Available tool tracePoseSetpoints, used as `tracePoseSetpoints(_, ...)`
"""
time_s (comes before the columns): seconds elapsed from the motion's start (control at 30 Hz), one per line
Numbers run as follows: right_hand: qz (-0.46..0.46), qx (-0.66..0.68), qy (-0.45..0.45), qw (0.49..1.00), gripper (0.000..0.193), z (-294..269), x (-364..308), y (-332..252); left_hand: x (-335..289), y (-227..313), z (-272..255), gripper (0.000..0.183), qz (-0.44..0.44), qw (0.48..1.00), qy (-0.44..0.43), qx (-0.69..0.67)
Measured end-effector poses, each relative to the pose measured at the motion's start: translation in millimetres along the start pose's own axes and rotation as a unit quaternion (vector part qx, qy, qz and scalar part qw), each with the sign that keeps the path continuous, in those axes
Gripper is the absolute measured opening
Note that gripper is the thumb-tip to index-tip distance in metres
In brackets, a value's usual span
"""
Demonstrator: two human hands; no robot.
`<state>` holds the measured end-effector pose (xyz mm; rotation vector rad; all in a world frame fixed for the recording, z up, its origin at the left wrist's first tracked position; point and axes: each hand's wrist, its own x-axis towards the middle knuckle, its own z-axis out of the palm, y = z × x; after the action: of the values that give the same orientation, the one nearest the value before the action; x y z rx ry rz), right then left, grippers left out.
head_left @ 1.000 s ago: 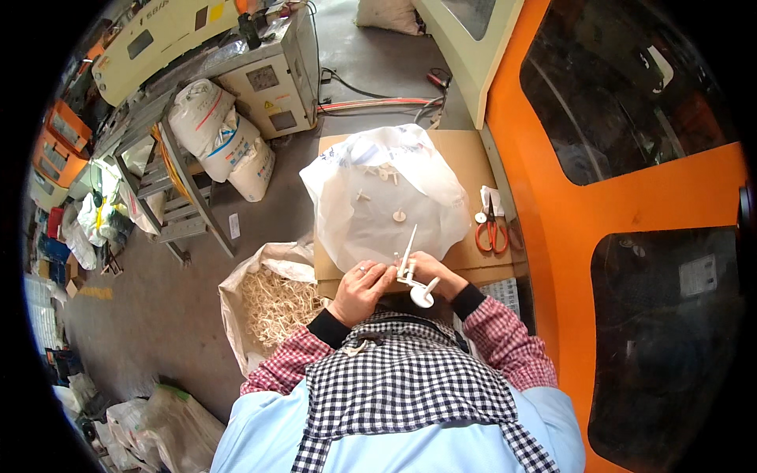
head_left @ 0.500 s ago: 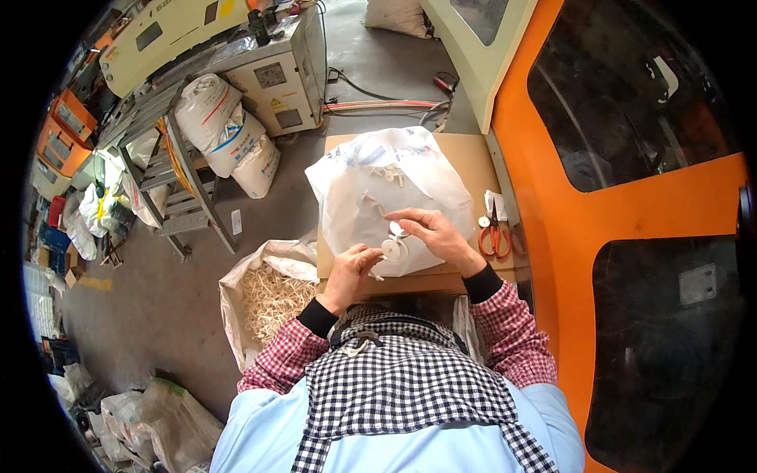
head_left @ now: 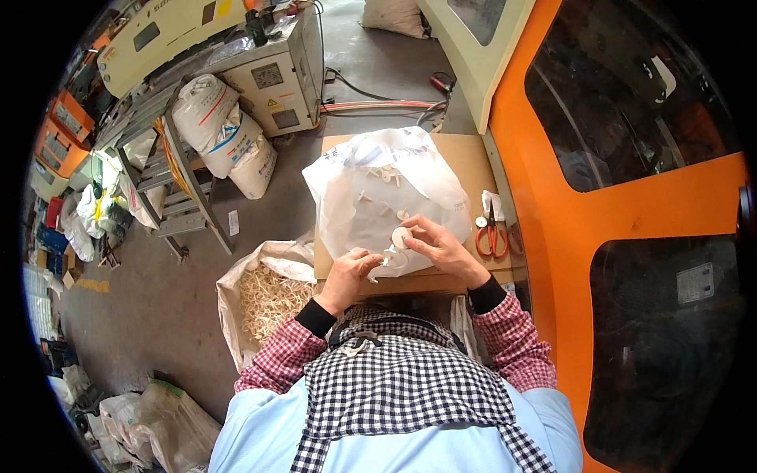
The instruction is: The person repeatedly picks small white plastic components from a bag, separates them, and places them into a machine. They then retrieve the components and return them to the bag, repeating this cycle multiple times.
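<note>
My left hand (head_left: 349,277) pinches a small white plastic piece (head_left: 390,258) at its fingertips, over the near part of an opened white plastic bag (head_left: 335,185). Close beside it, my right hand (head_left: 444,254) grips a white round plastic disc (head_left: 401,236) between thumb and fingers. Whether the two pieces are joined is too small to tell. Inside the bag, several more white plastic parts (head_left: 385,174) lie farther from me. The bag rests on a brown cardboard surface (head_left: 467,162).
Orange-handled scissors (head_left: 493,240) lie right of the bag, by a small white round part (head_left: 481,222). To the left, an open sack (head_left: 224,296) holds thin off-white scraps. A grey metal step stand (head_left: 169,189) and stacked full sacks (head_left: 229,138) stand beyond. An orange machine (head_left: 544,260) borders my right.
My right hand has shifted slightly down and right, and the disc in it now faces up more fully. The left hand stays nearly in place.
</note>
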<state>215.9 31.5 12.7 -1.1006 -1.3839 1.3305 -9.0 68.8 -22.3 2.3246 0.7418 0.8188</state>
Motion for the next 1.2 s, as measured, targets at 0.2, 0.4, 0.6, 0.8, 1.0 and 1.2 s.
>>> tracePoseSetpoints(0.2, -0.020, -0.124, 0.060, 0.990, 0.017, 0.2, -11.8, 4.8, -2.1, -2.1, -0.9, 0.019, 0.002, 0.999, -0.026, 0.042)
tracePoseSetpoints(0.4, -0.147, -0.335, 0.114, 0.924, 0.022, 14.8, -16.1, 0.1, -1.3, -5.4, 1.7, 0.016, -0.008, 0.998, -0.041, 0.043)
tracePoseSetpoints(0.6, -0.165, -0.305, 0.145, 0.927, 0.039, 42.8, -22.7, -4.2, -24.5, 18.5, 25.3, 0.028, -0.238, 0.955, 0.047, -0.169)
tracePoseSetpoints(0.8, -0.235, -0.413, 0.136, 0.869, 0.040, 61.1, -33.6, 7.9, -29.3, 24.7, 39.3, 0.038, -0.367, 0.569, -0.042, -0.734)
tracePoseSetpoints(1.0, -0.212, -0.483, 0.133, 0.839, 0.027, 52.4, -38.6, 18.5, -20.5, 22.3, 27.6, 0.016, -0.349, 0.657, 0.067, -0.665)
tracePoseSetpoints(1.2, 0.152, -0.007, 0.090, 0.984, 0.023, 50.8, -31.0, 34.0, -23.3, 24.2, 21.6, 0.015, -0.066, 0.970, 0.110, -0.205)
